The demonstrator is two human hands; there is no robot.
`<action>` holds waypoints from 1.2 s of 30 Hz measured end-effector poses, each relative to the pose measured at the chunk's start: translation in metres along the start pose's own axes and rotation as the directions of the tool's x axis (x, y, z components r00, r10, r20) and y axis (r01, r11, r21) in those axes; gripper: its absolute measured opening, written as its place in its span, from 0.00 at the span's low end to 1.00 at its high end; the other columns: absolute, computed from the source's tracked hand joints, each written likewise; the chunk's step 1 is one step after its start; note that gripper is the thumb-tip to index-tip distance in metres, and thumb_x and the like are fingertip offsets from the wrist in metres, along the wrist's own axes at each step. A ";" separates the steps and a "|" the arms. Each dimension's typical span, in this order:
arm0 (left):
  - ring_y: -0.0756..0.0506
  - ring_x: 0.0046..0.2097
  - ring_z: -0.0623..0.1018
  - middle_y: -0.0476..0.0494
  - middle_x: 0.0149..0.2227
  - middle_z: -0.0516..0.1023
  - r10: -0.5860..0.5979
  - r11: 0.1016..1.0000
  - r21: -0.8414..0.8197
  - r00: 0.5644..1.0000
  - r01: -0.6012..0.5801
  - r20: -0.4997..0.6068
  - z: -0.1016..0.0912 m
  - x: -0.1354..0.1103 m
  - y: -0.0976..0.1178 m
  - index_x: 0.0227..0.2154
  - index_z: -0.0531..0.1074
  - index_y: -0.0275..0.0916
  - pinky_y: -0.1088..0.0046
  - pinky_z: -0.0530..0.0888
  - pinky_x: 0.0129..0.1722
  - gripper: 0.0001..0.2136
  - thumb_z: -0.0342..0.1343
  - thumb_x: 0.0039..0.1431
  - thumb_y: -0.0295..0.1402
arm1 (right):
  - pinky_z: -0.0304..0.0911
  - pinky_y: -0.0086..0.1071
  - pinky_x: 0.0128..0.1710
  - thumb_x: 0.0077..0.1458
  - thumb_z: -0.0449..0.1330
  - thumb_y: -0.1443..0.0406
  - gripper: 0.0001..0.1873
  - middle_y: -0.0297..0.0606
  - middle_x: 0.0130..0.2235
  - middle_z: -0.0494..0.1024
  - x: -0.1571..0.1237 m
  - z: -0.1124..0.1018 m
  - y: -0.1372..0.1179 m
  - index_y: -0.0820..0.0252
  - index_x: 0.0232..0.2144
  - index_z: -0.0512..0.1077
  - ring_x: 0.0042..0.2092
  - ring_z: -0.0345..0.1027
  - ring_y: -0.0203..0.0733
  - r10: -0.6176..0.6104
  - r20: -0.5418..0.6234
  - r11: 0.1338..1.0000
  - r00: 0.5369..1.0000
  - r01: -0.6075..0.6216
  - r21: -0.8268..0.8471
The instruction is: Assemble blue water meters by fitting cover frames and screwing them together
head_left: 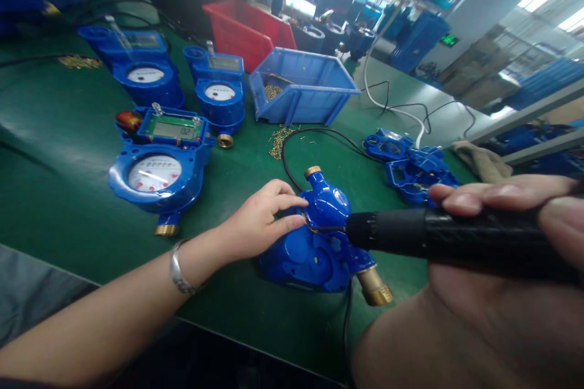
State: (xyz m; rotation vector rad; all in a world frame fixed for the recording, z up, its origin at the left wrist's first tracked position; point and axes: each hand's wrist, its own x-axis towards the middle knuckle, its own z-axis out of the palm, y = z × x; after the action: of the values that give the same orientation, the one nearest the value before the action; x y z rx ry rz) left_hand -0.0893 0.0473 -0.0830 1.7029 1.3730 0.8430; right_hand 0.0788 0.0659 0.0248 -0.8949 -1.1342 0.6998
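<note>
A blue water meter (329, 203) with brass threaded ends lies on its side on the green table, its underside toward me. My left hand (262, 219) touches its left edge, thumb and fingertips close together near the seam; whether they pinch a small part is hidden. In my right hand (493, 243) is a black electric screwdriver (410, 232), fingers wrapped round its body. It points left, and its nose reaches the meter's middle. What its bit touches is hard to make out.
Three water meters, one with an open display (173, 129), stand at the left. Loose brass screws (278, 143) lie before a blue bin (310, 103), beside a red bin (250, 36). Blue housing parts (410, 164) and a black cable (319, 129) lie to the right.
</note>
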 end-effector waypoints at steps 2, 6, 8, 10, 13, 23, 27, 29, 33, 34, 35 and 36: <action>0.37 0.49 0.72 0.32 0.49 0.69 -0.258 0.939 -0.237 0.966 0.248 -0.012 0.009 -0.011 -0.006 0.54 0.64 0.32 0.58 0.69 0.48 0.31 0.54 0.51 0.48 | 0.70 0.32 0.31 0.45 0.53 0.71 0.08 0.27 0.24 0.68 -0.005 0.016 0.003 0.55 0.24 0.70 0.24 0.64 0.31 -0.159 -0.007 0.987 0.987 0.159 0.026; 0.34 0.51 0.73 0.30 0.51 0.72 -0.316 0.587 -0.663 0.885 0.465 0.341 0.019 -0.025 -0.007 0.58 0.54 0.35 0.56 0.69 0.50 0.42 0.60 0.43 0.51 | 0.70 0.32 0.26 0.44 0.56 0.74 0.07 0.27 0.23 0.69 -0.005 0.027 0.012 0.57 0.24 0.68 0.22 0.66 0.32 -0.075 0.024 0.996 0.997 0.074 0.056; 0.35 0.53 0.72 0.33 0.53 0.72 -0.239 0.460 -0.762 0.890 0.456 0.388 0.022 -0.026 -0.003 0.56 0.56 0.37 0.58 0.68 0.52 0.39 0.63 0.43 0.47 | 0.70 0.33 0.25 0.43 0.57 0.74 0.10 0.25 0.21 0.70 -0.003 0.029 0.015 0.57 0.29 0.68 0.21 0.67 0.34 -0.011 0.034 0.999 0.999 0.010 0.036; 0.36 0.53 0.72 0.33 0.53 0.71 -0.264 0.424 -0.790 0.895 0.443 0.360 0.025 -0.026 0.000 0.54 0.58 0.36 0.59 0.67 0.53 0.37 0.64 0.43 0.44 | 0.70 0.34 0.25 0.41 0.59 0.74 0.12 0.24 0.21 0.70 -0.001 0.033 0.017 0.57 0.31 0.67 0.21 0.68 0.35 0.035 0.028 0.999 0.999 -0.036 0.038; 0.35 0.52 0.73 0.30 0.53 0.71 -0.367 0.446 -0.786 0.888 0.428 0.276 0.033 -0.025 0.000 0.54 0.56 0.33 0.57 0.69 0.52 0.38 0.64 0.41 0.41 | 0.70 0.33 0.26 0.38 0.62 0.74 0.15 0.23 0.21 0.71 0.002 0.039 0.021 0.57 0.30 0.64 0.22 0.68 0.35 0.169 0.054 0.982 0.984 -0.173 0.073; 0.36 0.45 0.76 0.34 0.46 0.76 -0.451 0.643 -0.644 0.885 0.413 0.117 0.045 -0.030 -0.007 0.55 0.56 0.35 0.57 0.72 0.44 0.34 0.61 0.45 0.38 | 0.66 0.33 0.25 0.39 0.57 0.74 0.13 0.23 0.18 0.69 -0.014 0.046 0.045 0.58 0.30 0.62 0.19 0.65 0.35 0.199 0.045 0.977 0.979 -0.202 0.066; 0.36 0.44 0.77 0.35 0.45 0.76 -0.456 0.675 -0.606 0.884 0.421 0.107 0.044 -0.030 -0.006 0.54 0.58 0.36 0.58 0.73 0.43 0.32 0.60 0.45 0.37 | 0.63 0.31 0.22 0.40 0.57 0.75 0.12 0.24 0.19 0.69 -0.015 0.046 0.048 0.59 0.30 0.63 0.19 0.65 0.35 0.167 0.031 0.985 0.985 -0.169 0.041; 0.36 0.43 0.77 0.36 0.45 0.77 -0.451 0.683 -0.597 0.886 0.420 0.107 0.043 -0.030 -0.005 0.53 0.59 0.36 0.58 0.73 0.43 0.31 0.60 0.45 0.37 | 0.63 0.31 0.22 0.40 0.57 0.74 0.12 0.24 0.19 0.69 -0.015 0.046 0.050 0.59 0.30 0.63 0.19 0.64 0.34 0.168 0.029 0.985 0.985 -0.169 0.041; 0.37 0.43 0.77 0.37 0.44 0.77 -0.463 0.674 -0.596 0.878 0.437 0.120 0.041 -0.029 -0.003 0.53 0.59 0.36 0.57 0.72 0.43 0.31 0.61 0.44 0.37 | 0.63 0.31 0.22 0.40 0.57 0.74 0.13 0.24 0.19 0.69 -0.016 0.046 0.051 0.58 0.30 0.62 0.19 0.64 0.34 0.183 0.043 0.981 0.982 -0.185 0.049; 0.36 0.43 0.77 0.37 0.44 0.77 -0.469 0.667 -0.599 0.874 0.443 0.125 0.041 -0.029 -0.003 0.52 0.59 0.36 0.57 0.72 0.44 0.31 0.61 0.44 0.37 | 0.63 0.31 0.22 0.40 0.58 0.74 0.13 0.24 0.19 0.69 -0.016 0.046 0.051 0.58 0.30 0.62 0.19 0.64 0.35 0.189 0.042 0.981 0.981 -0.191 0.047; 0.36 0.43 0.76 0.36 0.44 0.77 -0.471 0.659 -0.606 0.873 0.446 0.130 0.041 -0.028 -0.003 0.52 0.59 0.35 0.57 0.72 0.44 0.32 0.61 0.44 0.37 | 0.63 0.31 0.22 0.39 0.58 0.74 0.13 0.24 0.19 0.69 -0.017 0.046 0.051 0.58 0.30 0.62 0.19 0.64 0.35 0.194 0.042 0.980 0.980 -0.195 0.046; 0.36 0.43 0.76 0.36 0.44 0.76 -0.468 0.650 -0.617 0.873 0.445 0.137 0.041 -0.028 -0.002 0.53 0.58 0.35 0.57 0.72 0.43 0.32 0.61 0.43 0.37 | 0.63 0.31 0.22 0.39 0.57 0.74 0.13 0.24 0.19 0.70 -0.017 0.046 0.052 0.58 0.31 0.62 0.19 0.64 0.35 0.194 0.038 0.979 0.980 -0.196 0.048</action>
State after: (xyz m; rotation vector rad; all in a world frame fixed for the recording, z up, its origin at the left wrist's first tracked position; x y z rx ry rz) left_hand -0.0605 0.0135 -0.1055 0.7647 1.2584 0.8986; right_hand 0.0284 0.0875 -0.0207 -0.9618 -1.0615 0.9038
